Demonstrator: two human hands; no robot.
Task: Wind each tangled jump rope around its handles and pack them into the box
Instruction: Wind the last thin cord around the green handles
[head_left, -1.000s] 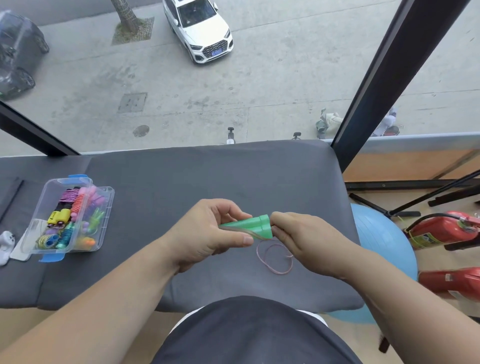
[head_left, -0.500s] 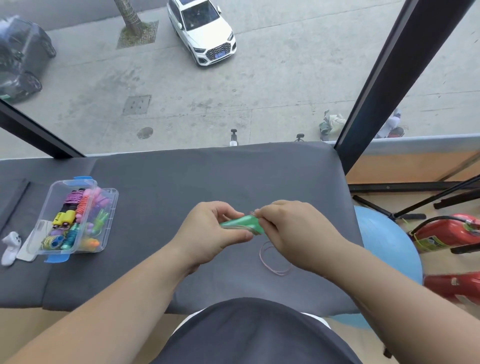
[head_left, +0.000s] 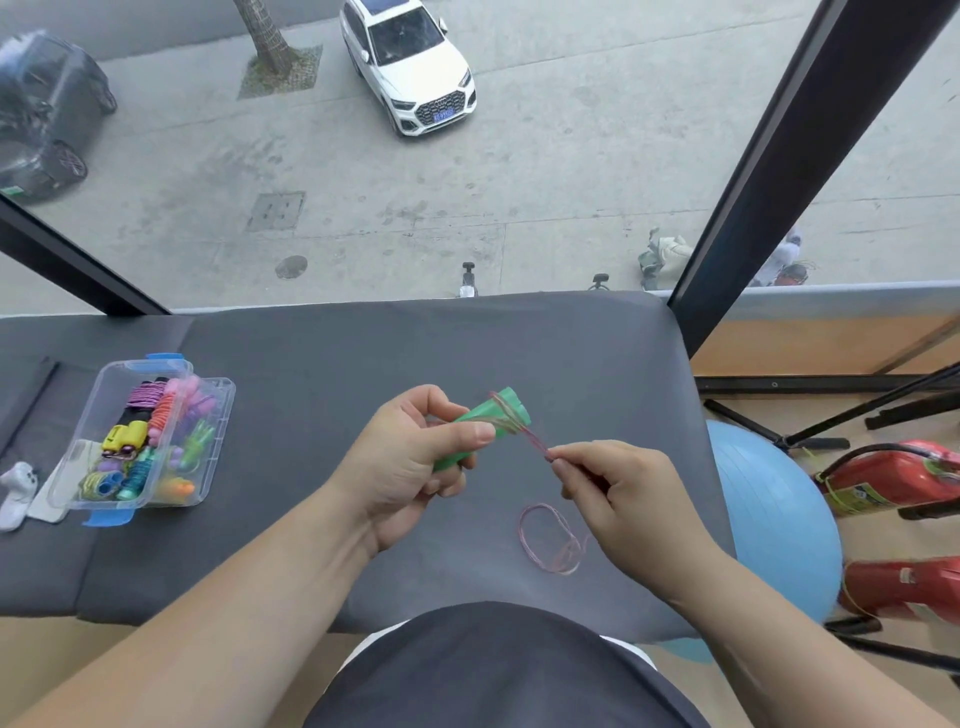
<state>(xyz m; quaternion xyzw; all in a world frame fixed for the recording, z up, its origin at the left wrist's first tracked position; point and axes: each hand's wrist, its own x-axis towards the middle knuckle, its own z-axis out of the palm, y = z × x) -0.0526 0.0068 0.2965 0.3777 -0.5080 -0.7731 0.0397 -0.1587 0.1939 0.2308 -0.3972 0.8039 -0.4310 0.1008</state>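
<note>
Green handles are being gripped in the curled left hand, long axis running away-right. Pink rope is being pinched taut by the right hand just right of the handles. The box is sitting well left of them, nearer the left hand.

Gym: exercise ball, padded bench

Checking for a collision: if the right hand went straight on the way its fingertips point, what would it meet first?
Probably the green handles in the left hand, along the cord; depth unclear.
</note>
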